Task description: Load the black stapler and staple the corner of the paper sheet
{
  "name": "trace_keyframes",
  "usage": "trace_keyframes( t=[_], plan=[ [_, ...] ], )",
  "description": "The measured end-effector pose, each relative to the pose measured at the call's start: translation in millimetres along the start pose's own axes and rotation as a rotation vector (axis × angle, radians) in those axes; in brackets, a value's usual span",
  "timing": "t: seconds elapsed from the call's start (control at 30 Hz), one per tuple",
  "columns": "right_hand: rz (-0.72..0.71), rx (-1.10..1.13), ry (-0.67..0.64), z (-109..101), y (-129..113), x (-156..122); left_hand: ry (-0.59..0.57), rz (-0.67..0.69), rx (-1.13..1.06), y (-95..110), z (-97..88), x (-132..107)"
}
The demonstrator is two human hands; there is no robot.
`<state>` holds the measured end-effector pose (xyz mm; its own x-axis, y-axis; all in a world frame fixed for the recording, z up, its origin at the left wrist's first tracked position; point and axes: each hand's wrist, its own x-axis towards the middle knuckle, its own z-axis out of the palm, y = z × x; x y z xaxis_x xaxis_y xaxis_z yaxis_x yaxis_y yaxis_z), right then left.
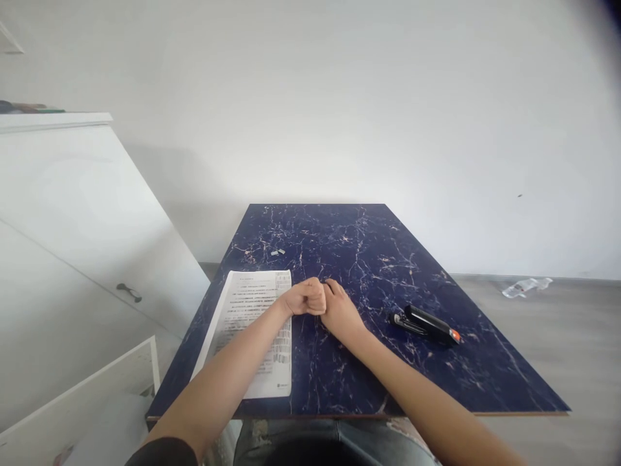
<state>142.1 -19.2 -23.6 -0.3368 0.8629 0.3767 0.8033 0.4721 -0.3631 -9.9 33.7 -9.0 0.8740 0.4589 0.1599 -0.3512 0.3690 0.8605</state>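
Observation:
My left hand (306,297) is curled into a fist over the table, just past the right edge of a stack of printed pages (252,323). My right hand (342,314) meets it, also closed, with its knuckles against the left fist. No object shows in either hand. To the right of my hands, a black stapler (429,325) with an orange-red end lies on the dark blue marbled table (339,246). My left forearm crosses above the pages and hides part of their print.
Two small pale pieces (278,252) lie farther back on the table. A white cabinet (72,213) with a dark handle stands at the left. A crumpled clear plastic wrapper (526,287) is on the grey floor at the right. Behind the table rises a white wall (339,97).

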Motion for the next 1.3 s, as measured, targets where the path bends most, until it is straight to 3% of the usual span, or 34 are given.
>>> trace_keyframes(
  t=[0.1, 0.17, 0.27, 0.33, 0.37, 0.43, 0.57, 0.73, 0.83, 1.0, 1.13, 1.3],
  plan=[
    [-0.114, 0.035, 0.029, -20.0, -6.8, -38.7, 0.203, 0.115, 0.093, 0.8, 6.0, 5.8],
    [-0.147, 0.067, 0.157, -41.1, 0.5, -67.3, 0.304, 0.191, 0.143, -0.4, 10.0, 10.4],
    [0.034, -0.083, 0.543, -82.3, 33.3, -106.0, 0.408, 0.312, 0.093, -2.6, 12.7, 15.1],
    [0.190, -0.177, 0.705, -108.6, 63.8, -123.3, 0.453, 0.352, 0.049, -3.2, 12.3, 16.4],
    [0.239, -0.175, 0.700, -118.9, 79.2, -129.0, 0.466, 0.359, 0.041, -3.3, 11.9, 16.7],
    [0.289, -0.056, 0.565, -130.8, 106.6, -135.9, 0.478, 0.360, 0.045, -3.1, 11.0, 17.2],
    [0.335, 0.128, 0.267, -126.8, 135.1, -141.3, 0.484, 0.349, 0.044, -2.5, 8.4, 17.9],
    [0.416, 0.111, 0.306, -118.2, 135.4, -144.7, 0.555, 0.415, -0.139, 1.5, 0.2, 17.2],
    [0.521, 0.131, 0.265, -118.6, 138.0, -147.6, 0.603, 0.455, -0.250, 4.9, -3.1, 16.0],
    [0.628, 0.195, 0.271, -117.7, 142.1, -145.5, 0.718, 0.541, -0.320, 12.7, -6.1, 13.1],
    [0.559, 0.260, 0.249, -117.8, 128.7, -114.7, 0.775, 0.592, -0.331, 19.4, -12.0, 10.5],
    [0.299, 0.391, -0.022, -108.0, 102.5, -38.9, 0.862, 0.602, -0.293, 19.7, -14.9, 10.1]
  ],
)
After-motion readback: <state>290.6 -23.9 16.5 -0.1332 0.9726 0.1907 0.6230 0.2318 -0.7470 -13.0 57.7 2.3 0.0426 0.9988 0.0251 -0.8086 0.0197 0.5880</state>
